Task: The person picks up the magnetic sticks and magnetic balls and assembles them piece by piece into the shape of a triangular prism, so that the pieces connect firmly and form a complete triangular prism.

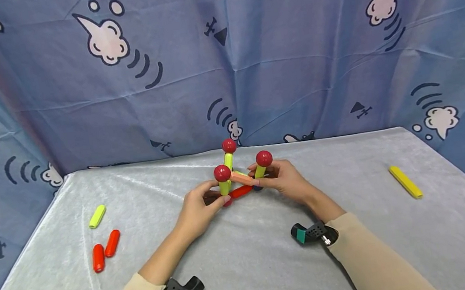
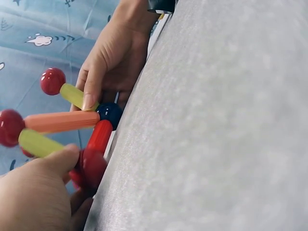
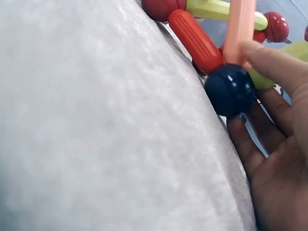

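Left hand [image 1: 197, 212] pinched a yellow-green rod [image 1: 224, 187] at frame centre, right hand [image 1: 284, 180] fingers gripped orange rod [image 1: 243, 178], toy frame [image 1: 236, 174] rested on desk [image 1: 249, 261].

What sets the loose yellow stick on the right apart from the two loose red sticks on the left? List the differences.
Colour: the yellow stick is yellow; the red sticks are red-orange.
Length: the yellow stick looks longer and slimmer; the red sticks look shorter and rounder.
Place: the yellow stick lies alone at the table's right side; the red sticks lie as a pair at the left, near a lime stick.
Shared: all lie flat on the grey cloth, untouched by either hand.
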### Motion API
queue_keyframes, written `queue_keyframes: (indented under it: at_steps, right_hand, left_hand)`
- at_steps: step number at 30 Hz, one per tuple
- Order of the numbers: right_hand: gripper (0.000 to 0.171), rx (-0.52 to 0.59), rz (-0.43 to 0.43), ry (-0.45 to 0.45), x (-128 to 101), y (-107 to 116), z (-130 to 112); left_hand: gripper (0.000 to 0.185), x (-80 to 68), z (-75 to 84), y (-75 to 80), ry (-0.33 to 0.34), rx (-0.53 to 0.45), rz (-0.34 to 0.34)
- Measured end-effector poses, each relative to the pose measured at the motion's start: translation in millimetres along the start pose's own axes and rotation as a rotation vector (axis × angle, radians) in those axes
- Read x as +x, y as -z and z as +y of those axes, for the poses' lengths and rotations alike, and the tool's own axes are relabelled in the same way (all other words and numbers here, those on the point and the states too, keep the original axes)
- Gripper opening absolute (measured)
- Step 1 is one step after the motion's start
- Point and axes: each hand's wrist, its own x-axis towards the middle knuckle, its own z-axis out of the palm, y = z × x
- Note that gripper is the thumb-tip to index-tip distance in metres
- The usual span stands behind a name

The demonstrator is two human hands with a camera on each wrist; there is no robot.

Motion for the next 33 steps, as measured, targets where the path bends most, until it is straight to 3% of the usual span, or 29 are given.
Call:
queue_keyframes:
  at_steps: [6, 15, 20, 25, 29, 31, 33]
  right_hand:
    - [0.039, 0.032, 0.008, -0.004, -0.9, -0.6, -0.3]
    - [0.045, -0.016, 0.041, -0.037, -1.8, -6.6, -7.5]
    - [0.045, -0.023, -0.042, -0.041, -4.1, -8.8, -10.7]
    - [0.037, -0.008, -0.158, 0.007, -5.9, -11.9, -14.9]
    - [0.033, 0.023, -0.204, 0.021, -5.5, -15.7, -16.2]
    - [0.03, 0.034, -0.178, -0.005, -5.0, -16.5, -15.6]
    - [0.032, 0.008, -0.07, -0.047, -3.7, -17.4, -14.7]
  left_hand:
    - [0.033, 0.8, -1.4, 1.9, 0.018, -0.006, 0.076]
    - [0.031, 1.6, -0.1, 6.0, 0.03, 0.002, 0.091]
    - [0.032, 4.0, -3.6, 9.0, 0.038, 0.044, 0.157]
    - [0.033, 5.6, -7.0, 13.2, 0.092, 0.15, 0.272]
    - [0.027, 5.4, -6.8, 15.6, 0.125, 0.177, 0.316]
    - [0.024, 5.1, -6.4, 15.9, 0.136, 0.158, 0.315]
    - [0.025, 4.9, -6.0, 16.4, 0.136, 0.137, 0.304]
